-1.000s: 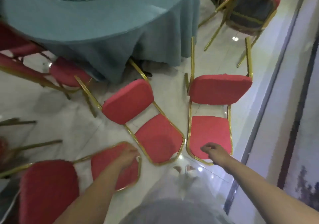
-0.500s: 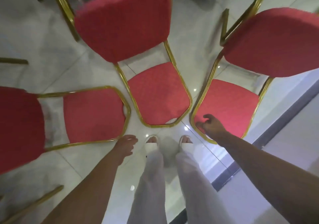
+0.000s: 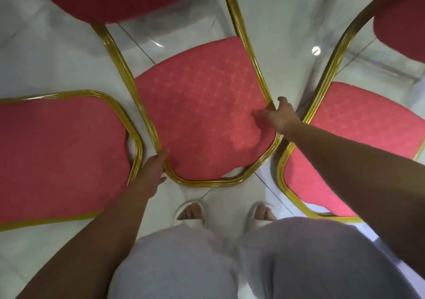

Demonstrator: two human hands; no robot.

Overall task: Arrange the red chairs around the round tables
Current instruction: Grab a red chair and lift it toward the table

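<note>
– Where is the middle chair standing?
– On the floor between the left chair and the right chair, its back pointing away, its seat front pointing at the feet
– And the hands?
– The right hand is grabbing its gold side rail. The left hand is touching its front corner; I cannot tell if those fingers are curling round

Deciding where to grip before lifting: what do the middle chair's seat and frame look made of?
Seat: red woven fabric, matte, with a faint grid pattern; probably padded, since it creases by the right hand. Frame: likely metal tube, glossy gold finish with ribbed lines and bright highlights; plated or painted, cannot tell.
</note>
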